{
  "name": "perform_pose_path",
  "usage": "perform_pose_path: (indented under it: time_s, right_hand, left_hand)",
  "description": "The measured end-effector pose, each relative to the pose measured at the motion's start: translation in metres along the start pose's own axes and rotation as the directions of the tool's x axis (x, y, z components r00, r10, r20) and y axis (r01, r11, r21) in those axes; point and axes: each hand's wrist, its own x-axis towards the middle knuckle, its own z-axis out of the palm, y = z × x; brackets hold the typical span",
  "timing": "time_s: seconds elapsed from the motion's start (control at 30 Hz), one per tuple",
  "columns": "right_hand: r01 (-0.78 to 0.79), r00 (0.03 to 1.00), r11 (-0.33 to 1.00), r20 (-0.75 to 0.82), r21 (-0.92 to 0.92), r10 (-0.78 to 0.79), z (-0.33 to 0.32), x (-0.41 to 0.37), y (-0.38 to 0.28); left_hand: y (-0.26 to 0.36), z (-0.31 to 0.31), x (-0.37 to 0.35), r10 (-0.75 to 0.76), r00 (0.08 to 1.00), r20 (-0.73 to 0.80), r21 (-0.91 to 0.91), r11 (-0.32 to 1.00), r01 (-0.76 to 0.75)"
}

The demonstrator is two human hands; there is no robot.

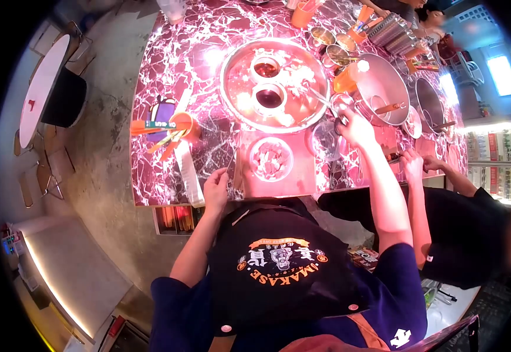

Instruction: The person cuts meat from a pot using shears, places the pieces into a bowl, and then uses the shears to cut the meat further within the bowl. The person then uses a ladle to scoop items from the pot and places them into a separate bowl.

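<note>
My right hand (354,126) is closed at the right rim of a large round metal tray (229,105), around a dark handle; metal tongs appear to reach from it into the tray. Two small bowls of dark sauce (268,97) stand among pale and reddish food there. My left hand (215,186) hangs by the table's front edge, its fingers curled; what they hold, if anything, is hidden. Between my hands a clear round bowl with pieces of food (270,159) rests on a board (302,176). Beside it lies a clear round container (326,141).
Large metal bowls (384,88) stand to the right, near a co-worker's hands (414,164). An orange cup (186,128) with utensils is at the left. Further back are small pots (323,36) and another orange cup (303,16).
</note>
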Motion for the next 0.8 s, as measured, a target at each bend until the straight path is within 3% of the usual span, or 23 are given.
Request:
perform_pose_path:
  time_s: [0.07,0.1,0.13,0.3,0.4,0.47,0.57,0.6,0.7,0.8]
  right_hand:
    - [-0.009,1.0,0.992,0.006,-0.126,0.01,0.009,0.051,-0.002]
    - [0.023,0.996,0.974,-0.082,-0.225,-0.042,0.019,0.073,-0.001]
    - [0.008,0.999,0.966,0.044,-0.257,0.004,0.012,0.092,-0.009]
    - [0.142,0.984,0.931,0.148,-0.335,-0.097,0.04,0.165,0.002]
    - [0.135,0.982,0.956,0.167,-0.262,-0.093,0.054,0.187,0.025]
    - [0.071,0.988,0.985,0.144,-0.156,-0.049,0.042,0.182,0.03]
    - [0.035,0.996,0.997,0.074,0.072,-0.04,0.053,0.187,0.06]
    - [0.039,0.996,0.997,0.083,0.066,-0.044,0.052,0.189,0.062]
    - [-0.157,0.961,0.946,0.265,0.284,0.08,0.036,0.193,0.058]
    - [-0.098,0.978,0.964,0.202,0.249,0.047,0.046,0.198,0.066]
  left_hand:
    - [0.012,0.016,0.011,0.199,0.979,-0.038,0.118,0.974,-0.193]
    - [0.021,0.021,0.016,0.176,0.984,-0.011,0.15,0.974,-0.173]
    - [0.03,0.029,0.021,0.175,0.984,-0.025,0.156,0.973,-0.169]
    - [0.061,0.072,0.056,0.186,0.982,-0.042,0.227,0.959,-0.172]
    - [0.077,0.101,0.082,0.204,0.979,-0.026,0.318,0.93,-0.186]
    - [0.085,0.121,0.113,0.184,0.981,0.066,0.424,0.884,-0.195]
    - [0.102,0.171,0.167,0.253,0.96,0.117,0.556,0.785,-0.275]
    - [0.106,0.191,0.187,0.284,0.95,0.134,0.563,0.767,-0.308]
    - [0.126,0.252,0.233,0.218,0.963,0.161,0.72,0.641,-0.265]
    - [0.125,0.289,0.259,0.167,0.975,0.148,0.763,0.608,-0.22]
